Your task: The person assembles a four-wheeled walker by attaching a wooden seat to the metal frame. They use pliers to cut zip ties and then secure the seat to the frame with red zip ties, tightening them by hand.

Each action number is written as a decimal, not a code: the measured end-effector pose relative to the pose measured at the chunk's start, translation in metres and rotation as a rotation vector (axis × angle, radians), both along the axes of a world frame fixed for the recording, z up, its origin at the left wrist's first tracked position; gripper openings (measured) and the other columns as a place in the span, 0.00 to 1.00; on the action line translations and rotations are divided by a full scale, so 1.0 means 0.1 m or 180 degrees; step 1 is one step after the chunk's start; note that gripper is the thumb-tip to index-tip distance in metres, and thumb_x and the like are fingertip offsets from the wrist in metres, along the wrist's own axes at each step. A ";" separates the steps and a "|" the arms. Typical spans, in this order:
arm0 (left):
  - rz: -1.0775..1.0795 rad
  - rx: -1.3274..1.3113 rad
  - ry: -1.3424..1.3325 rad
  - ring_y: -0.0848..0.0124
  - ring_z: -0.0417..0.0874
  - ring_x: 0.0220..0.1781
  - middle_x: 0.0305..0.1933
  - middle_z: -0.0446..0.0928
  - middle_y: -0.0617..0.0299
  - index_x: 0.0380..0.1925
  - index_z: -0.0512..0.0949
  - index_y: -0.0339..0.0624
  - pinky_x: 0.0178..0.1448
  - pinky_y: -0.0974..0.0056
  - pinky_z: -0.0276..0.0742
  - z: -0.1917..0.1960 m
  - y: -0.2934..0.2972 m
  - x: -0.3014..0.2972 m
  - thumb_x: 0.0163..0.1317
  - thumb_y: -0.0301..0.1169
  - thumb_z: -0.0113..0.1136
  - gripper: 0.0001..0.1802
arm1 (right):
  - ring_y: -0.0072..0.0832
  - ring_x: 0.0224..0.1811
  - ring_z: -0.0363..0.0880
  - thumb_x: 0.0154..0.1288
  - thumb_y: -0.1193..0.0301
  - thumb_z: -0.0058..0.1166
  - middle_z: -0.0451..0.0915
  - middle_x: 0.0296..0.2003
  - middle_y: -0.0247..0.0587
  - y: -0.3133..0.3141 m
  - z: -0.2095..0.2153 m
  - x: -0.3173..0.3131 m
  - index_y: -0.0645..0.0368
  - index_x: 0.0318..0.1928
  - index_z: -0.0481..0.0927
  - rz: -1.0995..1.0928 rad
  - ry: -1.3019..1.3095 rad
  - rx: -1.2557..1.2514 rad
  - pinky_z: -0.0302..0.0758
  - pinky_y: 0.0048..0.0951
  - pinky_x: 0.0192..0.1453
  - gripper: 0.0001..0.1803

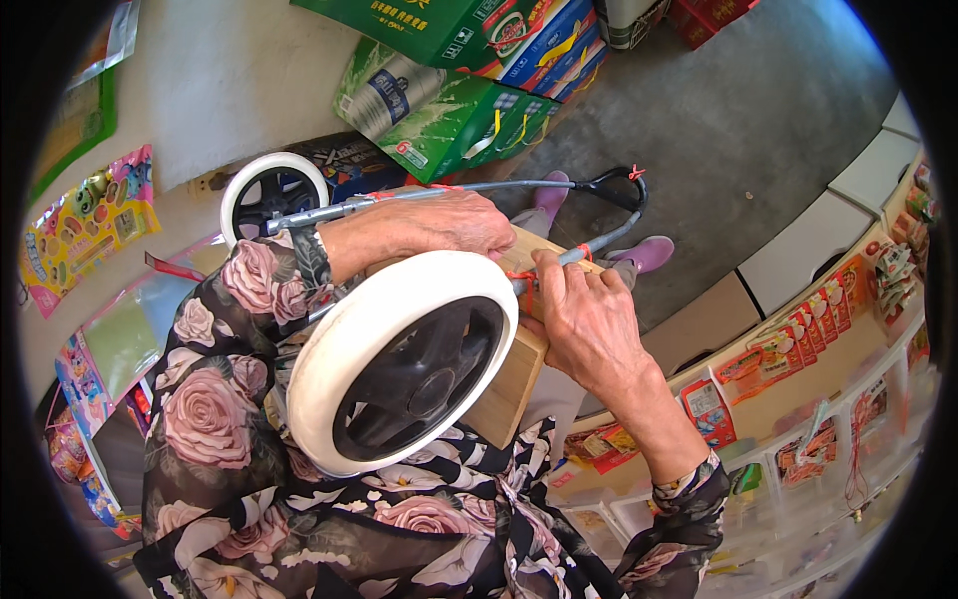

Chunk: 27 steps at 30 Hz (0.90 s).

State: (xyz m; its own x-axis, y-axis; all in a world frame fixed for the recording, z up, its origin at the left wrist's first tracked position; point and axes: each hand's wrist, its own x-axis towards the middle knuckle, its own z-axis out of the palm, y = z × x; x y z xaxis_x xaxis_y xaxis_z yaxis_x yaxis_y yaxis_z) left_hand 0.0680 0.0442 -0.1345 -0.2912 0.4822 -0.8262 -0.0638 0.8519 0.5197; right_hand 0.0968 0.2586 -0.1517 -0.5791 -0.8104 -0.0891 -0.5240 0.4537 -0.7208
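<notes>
A hand cart lies tipped across my lap, with a large white-rimmed wheel (319, 399) closest to me and a second white wheel (234, 190) beyond my left forearm. Its grey metal tube frame (604, 241) runs out to a black handle (609, 180). My right hand (589, 314) is closed round the tube beside a red tie (521, 277). Curled over a wooden board (514, 384) under the frame is my left hand (474, 222); its fingertips are hidden, so what it holds cannot be made out.
Green drink cartons (439, 110) stand stacked ahead, with blue boxes (559, 50) beside them. Purple shoes (654, 254) rest on the grey floor. To the right run shelves with red snack packets (753, 369) and clear bins (798, 479). Colourful packages (95, 220) are at the left.
</notes>
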 end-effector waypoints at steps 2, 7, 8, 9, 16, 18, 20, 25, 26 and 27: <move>-0.0065 -0.0063 -0.0176 0.57 0.70 0.22 0.17 0.69 0.51 0.17 0.71 0.35 0.27 0.55 0.63 -0.02 0.05 -0.03 0.47 0.36 0.58 0.14 | 0.36 0.24 0.79 0.54 0.64 0.57 0.74 0.22 0.43 0.01 -0.03 -0.01 0.64 0.39 0.71 0.0082 0.0038 -0.0099 0.71 0.40 0.36 0.18; -0.0477 -0.0306 -0.0272 0.57 0.70 0.25 0.21 0.67 0.50 0.23 0.71 0.31 0.31 0.57 0.64 0.03 0.11 -0.06 0.55 0.35 0.57 0.15 | 0.34 0.29 0.79 0.53 0.63 0.61 0.77 0.25 0.41 0.07 -0.07 0.02 0.62 0.48 0.70 0.0291 0.0032 -0.0038 0.68 0.35 0.35 0.25; -0.0533 -0.0356 -0.0277 0.58 0.70 0.26 0.21 0.67 0.50 0.24 0.71 0.31 0.31 0.57 0.64 0.05 0.11 -0.07 0.55 0.35 0.57 0.15 | 0.34 0.27 0.78 0.54 0.63 0.59 0.76 0.24 0.42 0.08 -0.08 0.04 0.64 0.46 0.71 0.0193 0.0119 -0.0142 0.68 0.35 0.34 0.23; -0.0544 -0.0361 -0.0283 0.58 0.70 0.26 0.21 0.67 0.50 0.24 0.71 0.31 0.31 0.57 0.64 0.07 0.11 -0.06 0.55 0.35 0.57 0.15 | 0.34 0.25 0.78 0.55 0.63 0.58 0.75 0.22 0.42 0.09 -0.09 0.06 0.65 0.44 0.72 0.0093 0.0205 -0.0244 0.69 0.34 0.34 0.21; -0.0340 -0.0112 -0.0257 0.61 0.70 0.27 0.23 0.68 0.52 0.26 0.71 0.32 0.32 0.59 0.65 0.12 0.14 0.00 0.57 0.35 0.57 0.14 | 0.28 0.20 0.73 0.58 0.64 0.55 0.73 0.21 0.40 0.08 -0.18 0.16 0.71 0.39 0.75 -0.0285 0.1109 -0.0562 0.67 0.32 0.30 0.19; -0.0260 -0.0044 -0.0253 0.62 0.70 0.27 0.24 0.68 0.53 0.26 0.72 0.32 0.32 0.59 0.65 0.12 0.14 0.00 0.57 0.34 0.57 0.13 | 0.27 0.21 0.71 0.58 0.63 0.56 0.72 0.21 0.38 0.05 -0.21 0.17 0.69 0.39 0.74 -0.0271 0.1028 -0.0521 0.67 0.32 0.33 0.19; -0.0144 0.0025 -0.0250 0.62 0.70 0.27 0.24 0.68 0.54 0.27 0.72 0.32 0.32 0.60 0.65 0.13 0.13 0.03 0.57 0.34 0.57 0.13 | 0.27 0.23 0.73 0.56 0.61 0.58 0.75 0.24 0.39 0.06 -0.23 0.17 0.68 0.41 0.73 -0.0180 0.0924 -0.0432 0.68 0.33 0.39 0.22; 0.0133 0.0126 -0.0217 0.64 0.70 0.28 0.26 0.69 0.55 0.28 0.72 0.33 0.32 0.61 0.65 0.18 0.10 0.14 0.58 0.34 0.56 0.12 | 0.26 0.23 0.75 0.57 0.60 0.59 0.75 0.23 0.36 0.03 -0.30 0.16 0.65 0.36 0.74 -0.0241 0.0956 -0.0414 0.71 0.36 0.37 0.19; 0.0209 0.0146 -0.0206 0.65 0.70 0.28 0.26 0.69 0.55 0.28 0.72 0.33 0.32 0.62 0.65 0.19 0.08 0.15 0.58 0.34 0.56 0.12 | 0.26 0.23 0.75 0.57 0.60 0.59 0.75 0.23 0.36 0.01 -0.31 0.16 0.65 0.36 0.74 -0.0288 0.0940 -0.0497 0.71 0.35 0.37 0.19; 0.0279 0.0153 -0.0182 0.65 0.70 0.28 0.26 0.69 0.56 0.29 0.72 0.33 0.33 0.62 0.65 0.21 0.07 0.16 0.58 0.33 0.56 0.12 | 0.26 0.23 0.75 0.57 0.60 0.59 0.75 0.23 0.36 0.00 -0.31 0.16 0.65 0.36 0.74 -0.0301 0.0898 -0.0480 0.71 0.35 0.37 0.19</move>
State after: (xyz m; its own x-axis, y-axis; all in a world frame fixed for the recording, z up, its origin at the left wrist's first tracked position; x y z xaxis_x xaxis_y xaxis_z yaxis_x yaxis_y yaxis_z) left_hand 0.0841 0.0510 -0.1139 -0.2869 0.4966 -0.8192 -0.1677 0.8159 0.5533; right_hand 0.1127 0.2584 -0.1828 -0.6372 -0.7437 0.2022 -0.6730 0.4091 -0.6161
